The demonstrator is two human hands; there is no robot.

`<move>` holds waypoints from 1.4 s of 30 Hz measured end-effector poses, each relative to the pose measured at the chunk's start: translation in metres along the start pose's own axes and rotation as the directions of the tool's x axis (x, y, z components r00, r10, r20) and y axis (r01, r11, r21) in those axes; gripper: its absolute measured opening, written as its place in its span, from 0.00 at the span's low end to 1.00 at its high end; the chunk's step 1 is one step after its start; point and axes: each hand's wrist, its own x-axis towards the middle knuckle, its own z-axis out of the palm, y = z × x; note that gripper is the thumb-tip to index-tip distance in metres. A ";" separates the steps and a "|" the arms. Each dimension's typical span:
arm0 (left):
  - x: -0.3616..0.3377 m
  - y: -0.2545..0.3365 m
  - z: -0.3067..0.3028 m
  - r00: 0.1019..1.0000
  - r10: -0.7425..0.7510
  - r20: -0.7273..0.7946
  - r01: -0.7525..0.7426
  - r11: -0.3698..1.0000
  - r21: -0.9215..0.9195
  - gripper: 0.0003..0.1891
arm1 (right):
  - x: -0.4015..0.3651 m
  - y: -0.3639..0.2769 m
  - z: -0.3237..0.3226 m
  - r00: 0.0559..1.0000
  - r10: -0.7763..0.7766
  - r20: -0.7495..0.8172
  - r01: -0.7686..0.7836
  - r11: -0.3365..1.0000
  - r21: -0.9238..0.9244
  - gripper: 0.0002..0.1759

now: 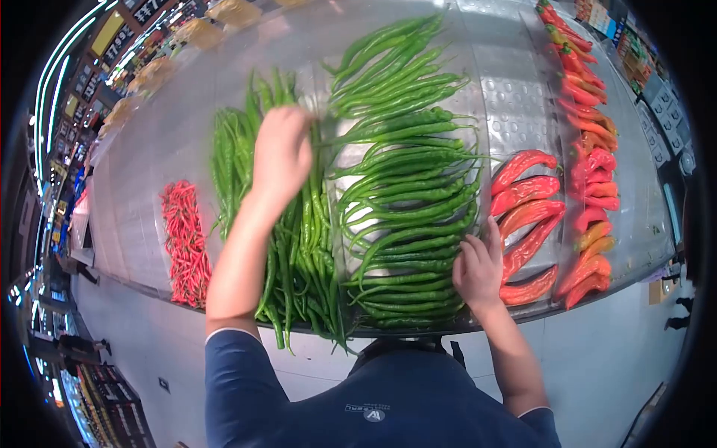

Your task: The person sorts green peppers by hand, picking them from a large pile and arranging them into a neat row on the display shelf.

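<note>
My left hand (282,153) is over the long green chili peppers (306,231) piled at left centre. Its fingers curl down in a closed shape, slightly blurred, and what they hold is hidden. In the middle, more green chili peppers (411,216) lie side by side in a crosswise row. My right hand (480,267) rests at the right ends of that row, near the front, fingers apart and one stretched forward. Close to its right lie large red peppers (530,213) in a column. No pepper shows gripped in it.
Small red chilies (187,243) form a narrow heap at the left. Further red and orange peppers (594,179) line the right side. Everything lies on a metal display counter (515,82) with clear dividers. Store shelves (104,403) stand at lower left.
</note>
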 end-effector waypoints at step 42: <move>-0.254 0.086 -0.193 0.348 -0.596 0.724 0.936 0.259 -0.238 0.06 | -0.006 0.001 0.005 0.999 -0.037 -0.014 0.036 0.998 -0.055 0.10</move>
